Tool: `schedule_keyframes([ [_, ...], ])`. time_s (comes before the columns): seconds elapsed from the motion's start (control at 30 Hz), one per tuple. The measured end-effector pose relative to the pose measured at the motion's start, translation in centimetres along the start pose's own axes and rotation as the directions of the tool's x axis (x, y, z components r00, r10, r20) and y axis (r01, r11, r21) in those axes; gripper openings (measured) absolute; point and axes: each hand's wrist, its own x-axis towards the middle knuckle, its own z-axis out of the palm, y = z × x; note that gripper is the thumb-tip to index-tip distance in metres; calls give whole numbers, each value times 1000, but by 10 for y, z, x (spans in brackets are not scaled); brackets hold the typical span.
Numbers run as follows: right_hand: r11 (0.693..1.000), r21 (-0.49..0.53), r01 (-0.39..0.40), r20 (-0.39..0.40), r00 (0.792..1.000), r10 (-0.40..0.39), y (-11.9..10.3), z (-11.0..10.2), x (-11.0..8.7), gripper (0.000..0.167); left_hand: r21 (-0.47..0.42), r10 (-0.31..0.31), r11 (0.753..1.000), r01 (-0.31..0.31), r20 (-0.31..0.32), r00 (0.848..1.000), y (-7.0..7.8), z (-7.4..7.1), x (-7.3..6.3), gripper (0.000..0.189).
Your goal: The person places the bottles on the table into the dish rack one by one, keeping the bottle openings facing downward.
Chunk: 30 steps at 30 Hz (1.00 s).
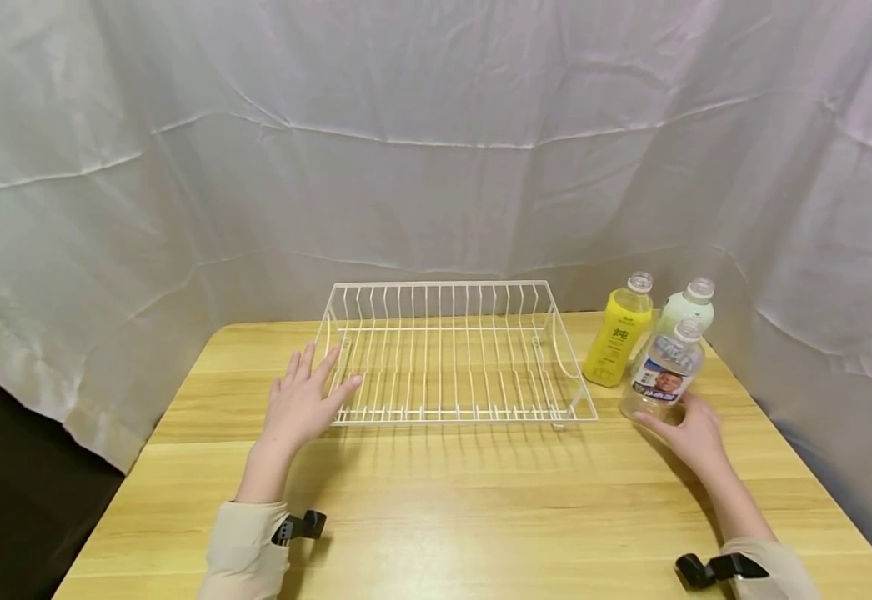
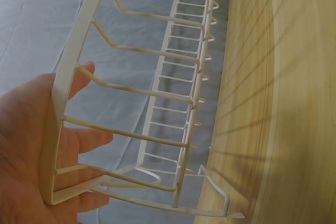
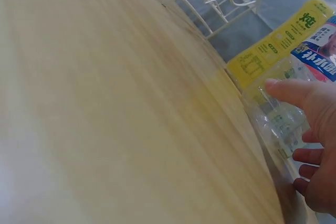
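My left hand [image 1: 303, 397] is over the left front corner of a white wire dish rack [image 1: 457, 418], fingers spread. In the left wrist view the rack's rail [image 2: 63, 85] crosses in front of the palm; whether they touch I cannot tell. At the right, my right hand [image 1: 694, 433] holds a clear empty bottle [image 1: 679, 354] low on its body, the thumb across its front. Part of the fingers is hidden by the bottle. Right behind it are a yellow-labelled bottle [image 1: 619, 337] and a pale green bottle [image 1: 687, 308], all upright and capless.
The wooden table [image 1: 451, 517] has its right edge beyond the bottles. Grey cloth [image 1: 436, 192] hangs around the back and sides. A black camera [image 1: 307, 525] is strapped to the left wrist, another camera [image 1: 706, 571] to the right one.
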Motion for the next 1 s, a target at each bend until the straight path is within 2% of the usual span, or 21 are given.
schedule_keyframes([
  [0.2, 999, 38, -30, 28, 999, 29, 3, 2, 8, 76, -5, 1, 1000, -1, 2, 1000, -1, 1, 0, 82],
  [0.53, 998, 53, -31, 58, 998, 28, 4, 0, 12, 78, -15, -2, 1000, 2, 3, 1000, -2, 1, 1, 83],
  [0.8, 997, 60, -52, 29, 998, 50, -5, -6, 10, 78, -20, -2, 1000, 2, 0, 1000, -2, 0, 1, 84],
  [1.0, 996, 53, -67, -21, 997, 68, -13, -11, 7, 83, -16, -1, 1000, 1, 0, 1000, -1, 0, 1, 84],
])
